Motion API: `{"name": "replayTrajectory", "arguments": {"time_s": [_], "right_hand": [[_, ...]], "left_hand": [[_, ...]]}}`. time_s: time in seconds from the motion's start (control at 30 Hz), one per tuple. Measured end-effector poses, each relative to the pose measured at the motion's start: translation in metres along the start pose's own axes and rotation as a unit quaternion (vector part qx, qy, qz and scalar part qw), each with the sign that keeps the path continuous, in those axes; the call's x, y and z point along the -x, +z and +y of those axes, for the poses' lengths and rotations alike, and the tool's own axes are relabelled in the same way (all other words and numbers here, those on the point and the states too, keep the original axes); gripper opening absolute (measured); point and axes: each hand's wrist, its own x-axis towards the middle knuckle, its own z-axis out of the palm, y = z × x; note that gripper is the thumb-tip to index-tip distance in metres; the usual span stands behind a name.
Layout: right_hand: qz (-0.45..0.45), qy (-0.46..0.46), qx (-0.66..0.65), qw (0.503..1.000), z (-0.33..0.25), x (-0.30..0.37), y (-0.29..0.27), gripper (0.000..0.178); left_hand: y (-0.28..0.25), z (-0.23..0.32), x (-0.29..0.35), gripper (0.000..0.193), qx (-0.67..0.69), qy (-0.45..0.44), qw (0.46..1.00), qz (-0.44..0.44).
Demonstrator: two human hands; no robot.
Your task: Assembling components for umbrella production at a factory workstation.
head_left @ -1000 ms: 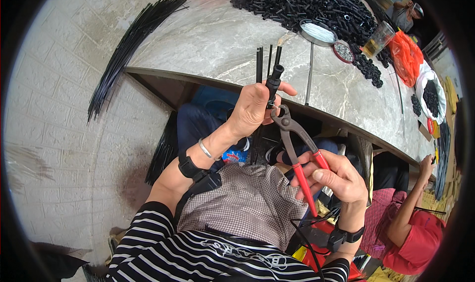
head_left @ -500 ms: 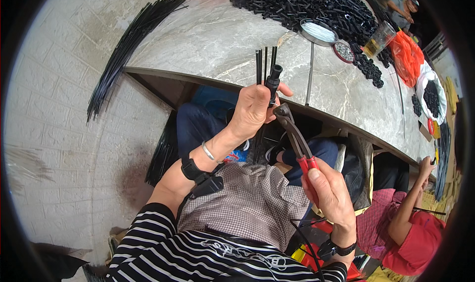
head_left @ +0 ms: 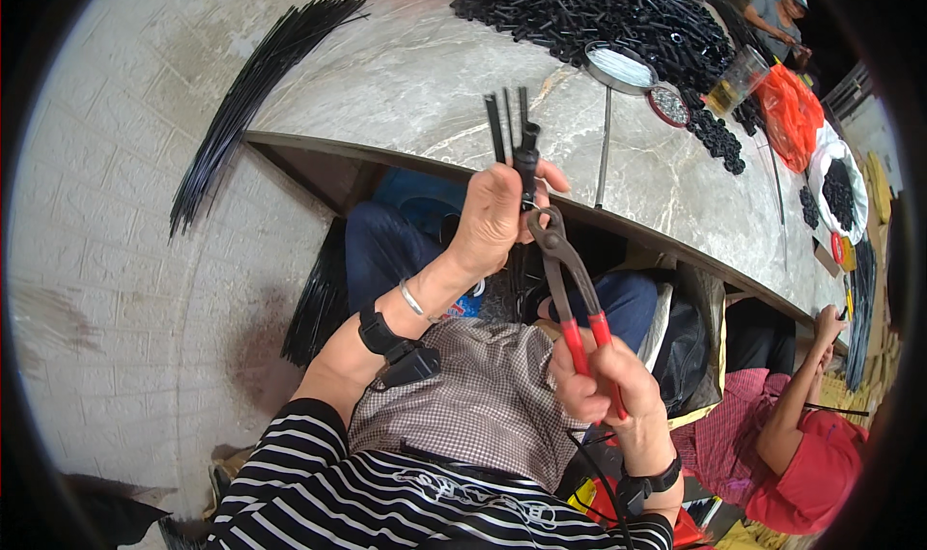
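Note:
My left hand (head_left: 494, 217), raised in front of the table edge, is closed round several thin black rods (head_left: 495, 125) and a black tubular fitting (head_left: 524, 159). The rods stick up above my fingers and also hang down below them. In my right hand (head_left: 618, 381) is a pair of pincers (head_left: 577, 289) with red grips and dark metal jaws. Its handles are somewhat apart, and its jaws meet a small light metal ring (head_left: 529, 205) at the lower end of the fitting, beside my left fingers. Whether the jaws bite on the ring I cannot tell.
On the grey marbled table (head_left: 435, 77) lie a bundle of black rods (head_left: 261, 96), a large heap of black tube pieces (head_left: 599, 14), a round tin (head_left: 621, 69), a dish of small metal parts (head_left: 668, 106) and a cup (head_left: 737, 80). A co-worker in red (head_left: 806, 463) sits at the right.
The pincers have turned more upright, their handles have spread, and the jaws have come to the ring. My right hand has moved slightly left and down. The fitting and rods have tilted.

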Motion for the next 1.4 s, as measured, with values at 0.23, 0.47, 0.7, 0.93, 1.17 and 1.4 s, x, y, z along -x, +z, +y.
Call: {"name": "replayTrajectory", "arguments": {"time_s": [0.23, 0.47, 0.7, 0.93, 1.17, 1.4], "right_hand": [[0.038, -0.005, -0.081, 0.996, 0.006, -0.001, 0.000, 0.047], [-0.034, -0.008, -0.050, 0.998, 0.005, -0.005, 0.003, 0.035], [0.316, -0.229, 0.746, 0.539, 0.002, -0.016, 0.020, 0.044], [0.316, -0.124, 0.662, 0.668, -0.003, -0.007, 0.033, 0.046], [0.310, -0.067, 0.652, 0.689, -0.013, -0.004, 0.041, 0.041], [0.305, -0.076, 0.661, 0.681, -0.014, -0.006, 0.038, 0.040]], "left_hand": [[-0.009, 0.000, 0.001, 0.070, 0.025, -0.006, 1.000, -0.012], [-0.008, 0.000, 0.006, 0.081, -0.037, -0.008, 0.999, -0.003], [-0.013, 0.000, 0.007, 0.080, -0.040, -0.035, 0.999, -0.005], [-0.023, 0.001, 0.002, 0.064, 0.026, -0.052, 0.993, -0.105], [-0.030, 0.008, 0.002, 0.062, 0.052, -0.112, 0.982, -0.141], [-0.020, 0.006, 0.002, 0.063, 0.015, -0.131, 0.989, -0.064]]}}
